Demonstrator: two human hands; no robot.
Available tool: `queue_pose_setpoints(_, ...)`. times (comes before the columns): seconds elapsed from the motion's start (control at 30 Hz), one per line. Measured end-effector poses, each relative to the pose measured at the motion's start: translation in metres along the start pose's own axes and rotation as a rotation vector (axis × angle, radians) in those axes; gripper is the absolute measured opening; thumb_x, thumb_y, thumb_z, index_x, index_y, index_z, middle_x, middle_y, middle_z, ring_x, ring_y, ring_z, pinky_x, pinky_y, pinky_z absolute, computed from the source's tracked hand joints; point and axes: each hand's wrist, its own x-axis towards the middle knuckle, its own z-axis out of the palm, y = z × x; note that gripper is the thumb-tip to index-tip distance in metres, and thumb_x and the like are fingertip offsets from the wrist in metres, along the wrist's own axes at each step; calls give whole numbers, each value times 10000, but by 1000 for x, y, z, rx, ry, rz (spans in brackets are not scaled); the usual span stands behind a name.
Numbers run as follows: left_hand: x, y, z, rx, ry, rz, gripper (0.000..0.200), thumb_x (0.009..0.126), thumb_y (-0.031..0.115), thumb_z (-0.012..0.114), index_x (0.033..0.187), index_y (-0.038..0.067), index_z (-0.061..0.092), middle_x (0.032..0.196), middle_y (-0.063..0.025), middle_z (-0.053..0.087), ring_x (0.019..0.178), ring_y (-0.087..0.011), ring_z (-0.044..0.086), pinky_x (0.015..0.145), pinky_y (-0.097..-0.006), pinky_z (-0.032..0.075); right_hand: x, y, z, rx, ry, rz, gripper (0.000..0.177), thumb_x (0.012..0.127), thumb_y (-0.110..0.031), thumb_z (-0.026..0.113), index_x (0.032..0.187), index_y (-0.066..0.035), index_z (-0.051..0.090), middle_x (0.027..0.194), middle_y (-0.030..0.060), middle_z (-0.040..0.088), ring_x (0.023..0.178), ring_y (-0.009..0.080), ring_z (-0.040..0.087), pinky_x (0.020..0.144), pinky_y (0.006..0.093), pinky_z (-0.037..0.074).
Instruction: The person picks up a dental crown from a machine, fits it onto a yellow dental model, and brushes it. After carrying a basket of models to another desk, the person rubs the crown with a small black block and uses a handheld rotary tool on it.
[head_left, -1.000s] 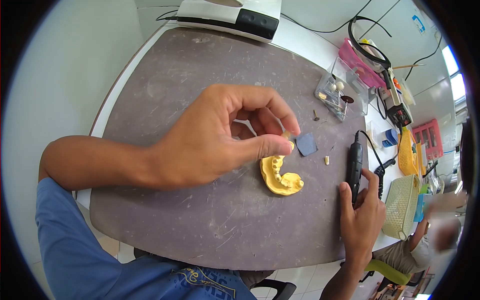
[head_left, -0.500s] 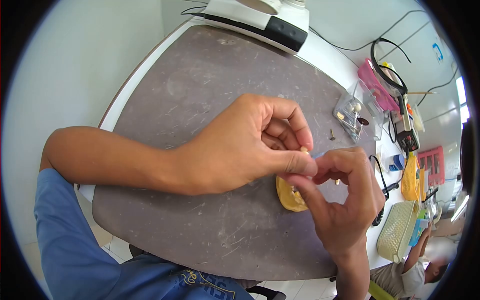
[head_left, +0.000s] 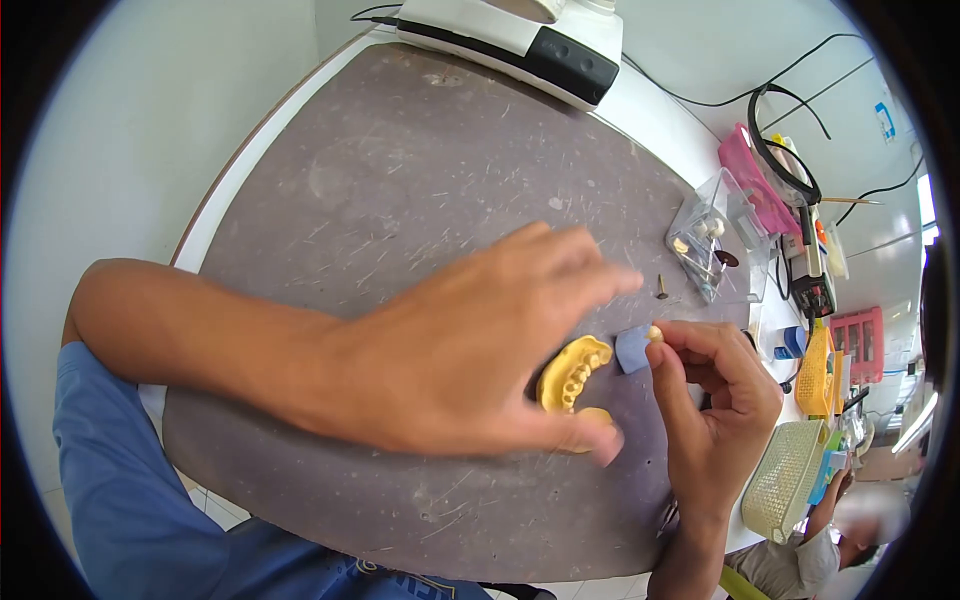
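My left hand point(head_left: 470, 350) is smeared by motion, its thumb and fingers spread apart with nothing between them. It hovers around a yellow dental cast point(head_left: 556, 382) with a row of moulded teeth, and the thumb covers the cast's lower end. My right hand point(head_left: 722, 405) is closed in a pinch between thumb and index finger. In that pinch sits a small cream-coloured dental crown point(head_left: 655, 333). Just left of the crown, a blue block point(head_left: 631, 350) lies on the grey work mat point(head_left: 390, 180).
A small rotary bit point(head_left: 661, 288) lies near a clear plastic box point(head_left: 742, 215) of small parts. At the right stand a pink basket point(head_left: 745, 165), a cream basket point(head_left: 790, 480) and a yellow basket point(head_left: 817, 375). A white-and-black device point(head_left: 510, 50) borders the far edge. A co-worker point(head_left: 800, 560) sits lower right.
My hands have parted. The left has let go and moved down and left, opening out over the cast; the right keeps the crown. The cast and blue block now show more fully.
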Motion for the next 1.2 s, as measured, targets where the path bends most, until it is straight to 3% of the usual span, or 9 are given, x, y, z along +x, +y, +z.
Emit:
queue_pose_setpoints(0.1,-5,-5,8,177,-101,174,778,700,374,883,1289,-15,556,1248,-142,513,1143,-306,460,985,-402,431,-2,1,-4,77,-12,95,147,823,44,735,969,34,734,869,110,720,752,141,712,665,245,577)
queue_pose_setpoints(0.23,-3,-3,6,221,-91,194,748,696,288,897,1286,14,528,1209,-139,540,1118,-309,521,951,-398,464,-2,3,-4,160,-24,198,137,836,27,730,973,24,737,872,105,722,740,128,705,674,241,572)
queue_pose_setpoints(0.33,1,-2,-1,-75,-88,-14,700,746,146,865,1315,49,468,1163,-124,578,1111,-255,590,963,-371,497,0,5,-2,60,-26,89,140,830,26,731,968,2,740,844,96,707,693,117,677,633,248,550)
queue_pose_setpoints(0.4,5,-3,-3,-628,-38,-118,700,807,33,789,1387,85,400,1139,-97,610,1097,-182,626,975,-329,523,2,-6,-8,-80,-45,31,138,823,17,738,953,-30,739,785,78,669,640,123,640,590,265,520)
queue_pose_setpoints(0.5,5,-6,-5,-764,-6,-191,732,856,-36,714,1475,82,341,1172,-94,612,1112,-143,610,984,-294,528,-2,-10,-12,-246,-212,42,183,779,17,750,944,-63,741,774,59,637,632,160,631,573,284,501)
queue_pose_setpoints(0.57,5,-9,-6,-774,18,-205,783,881,-70,663,1541,75,267,1213,-116,603,1134,-159,609,981,-289,542,-5,-2,-11,-331,-280,-174,251,729,11,759,959,-86,737,776,43,631,640,193,635,578,297,507)
queue_pose_setpoints(0.8,5,-17,-5,-842,62,-219,783,919,-81,583,1576,73,187,1308,-157,548,1191,-193,585,1035,-333,532,-6,-2,-6,-382,-303,-298,290,715,-15,779,990,-88,719,776,40,634,685,202,639,576,322,504)
queue_pose_setpoints(0.87,4,-15,-3,-815,76,-232,771,944,-75,505,1594,75,117,1368,-158,502,1236,-207,559,1073,-357,507,-9,-10,-7,-328,-257,-48,234,747,-32,786,966,-64,709,815,49,650,711,216,648,598,336,511)
queue_pose_setpoints(1.2,3,-9,-5,-1010,6,-275,740,983,-56,394,1596,65,-3,1437,-154,427,1316,-215,490,1119,-379,466,-14,-9,-2,-297,-191,-64,250,749,23,782,981,-27,701,835,84,675,696,193,681,612,292,536)
